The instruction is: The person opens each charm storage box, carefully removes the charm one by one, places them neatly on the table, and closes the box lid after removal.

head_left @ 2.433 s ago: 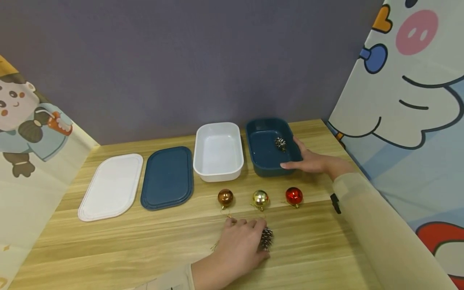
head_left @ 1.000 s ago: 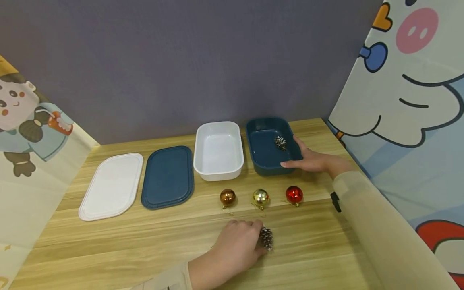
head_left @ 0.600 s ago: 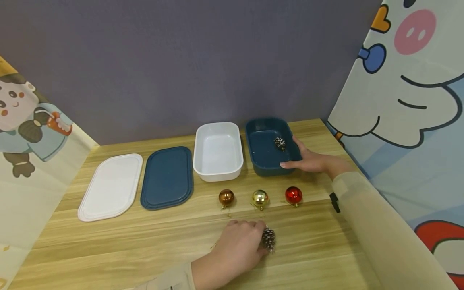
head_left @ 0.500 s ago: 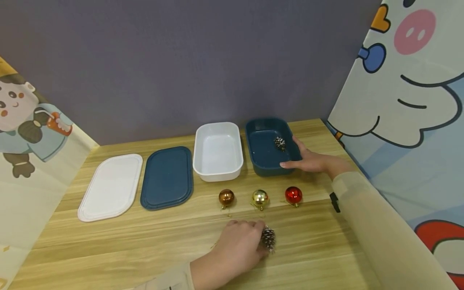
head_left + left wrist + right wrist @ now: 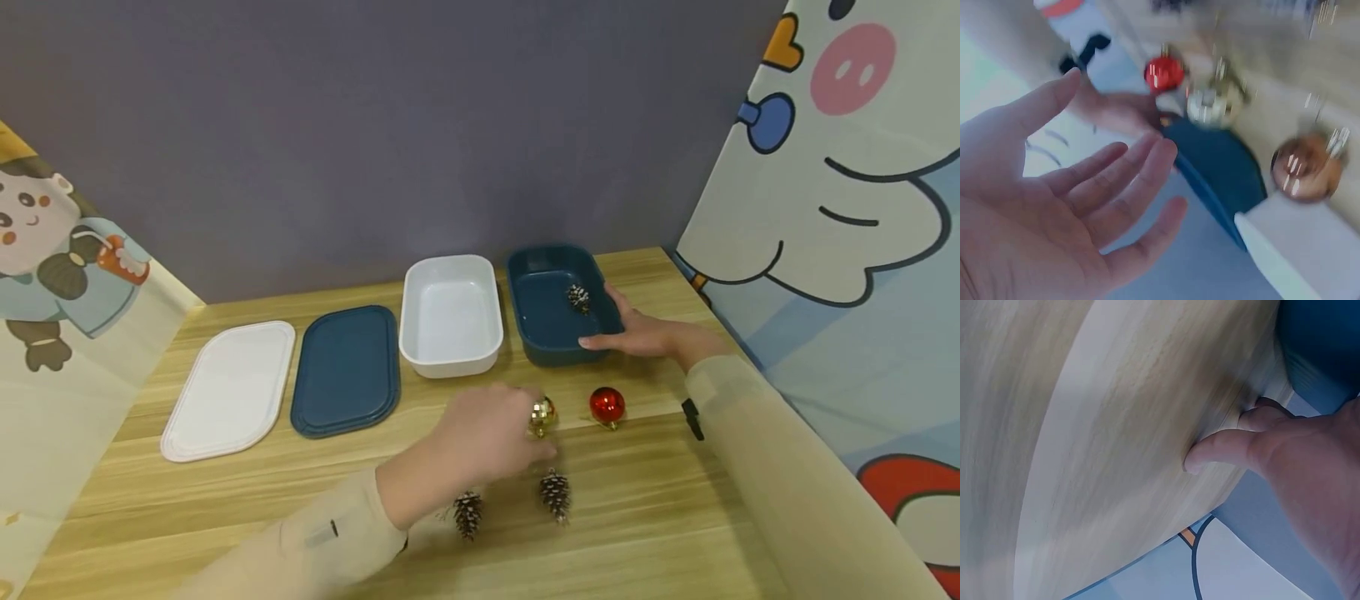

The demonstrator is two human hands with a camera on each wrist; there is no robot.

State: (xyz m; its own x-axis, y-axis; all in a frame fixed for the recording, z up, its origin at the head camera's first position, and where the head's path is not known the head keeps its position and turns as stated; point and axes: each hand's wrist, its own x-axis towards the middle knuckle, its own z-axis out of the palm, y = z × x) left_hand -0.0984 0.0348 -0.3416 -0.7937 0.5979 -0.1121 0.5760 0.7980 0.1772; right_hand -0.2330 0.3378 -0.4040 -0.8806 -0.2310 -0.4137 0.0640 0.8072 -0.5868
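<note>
My left hand (image 5: 480,437) is over the row of baubles, blurred in the head view. In the left wrist view its palm faces up to the camera, fingers spread, holding nothing. A gold bauble (image 5: 542,417) shows by its fingertips, and a red bauble (image 5: 607,406) lies further right. The brown bauble (image 5: 1307,167) is hidden behind the hand in the head view. Two pinecones, one left (image 5: 468,514) and one right (image 5: 555,494), lie nearer the front. My right hand (image 5: 637,329) rests against the corner of the dark blue container (image 5: 558,358), thumb along its rim.
Inside the dark blue container sits another pinecone (image 5: 578,298). A white container (image 5: 453,367) stands beside it on the left. Further left lie a dark blue lid (image 5: 347,367) and a white lid (image 5: 228,387). A grey wall (image 5: 375,150) closes off the back.
My left hand has let go of the right pinecone and moved forward over the baubles, uncovering the left pinecone. My right hand stays at the container.
</note>
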